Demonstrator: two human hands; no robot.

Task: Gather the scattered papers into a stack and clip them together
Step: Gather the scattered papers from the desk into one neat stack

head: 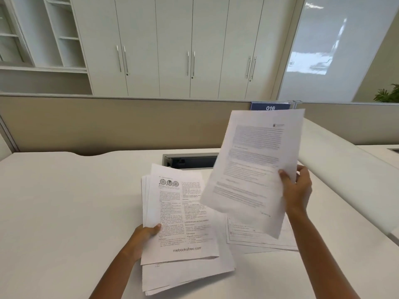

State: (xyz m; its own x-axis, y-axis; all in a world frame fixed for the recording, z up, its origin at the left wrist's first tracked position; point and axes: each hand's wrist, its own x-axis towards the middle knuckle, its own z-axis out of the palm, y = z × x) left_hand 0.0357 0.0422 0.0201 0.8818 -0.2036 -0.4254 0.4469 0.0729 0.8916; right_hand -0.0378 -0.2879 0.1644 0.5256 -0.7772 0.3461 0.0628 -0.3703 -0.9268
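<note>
Cabinets: a row of tall white cupboard doors with slim metal handles point(172, 39) fills the wall ahead of you, beyond the divider.
Desk: the wide white desk top point(64, 201) spreads in front of you and carries all the paperwork.
Divider: a long beige partition panel point(108, 124) stands along the desk's far edge.
Glossy panel: a pale reflective board point(334, 50) leans across the upper right.
Stack: the uneven pile of white printed pages point(183, 223) sits just left of centre, close to you, its edges fanned and out of line. The top page has two columns of text and three small round figures. You cannot tell whether the pile rests fully on the desk.
Raised sheet: a single white page of blurred text point(252, 165) is held up and tilted, its lower left corner overlapping the pile.
Loose pages: more white printed sheets point(259, 240) lie flat on the desk, under the raised sheet and just right of the pile.
Cable hatch: a grey-framed dark slot point(190, 161) is set in the desk behind the papers.
Right hand: your right hand point(298, 188) pinches the raised sheet at its right edge, thumb in front.
Left hand: your left hand point(144, 234) grips the pile's left edge, thumb on the top page.
Sign: a small blue plate reading 016 point(269, 107) sits on the divider.
</note>
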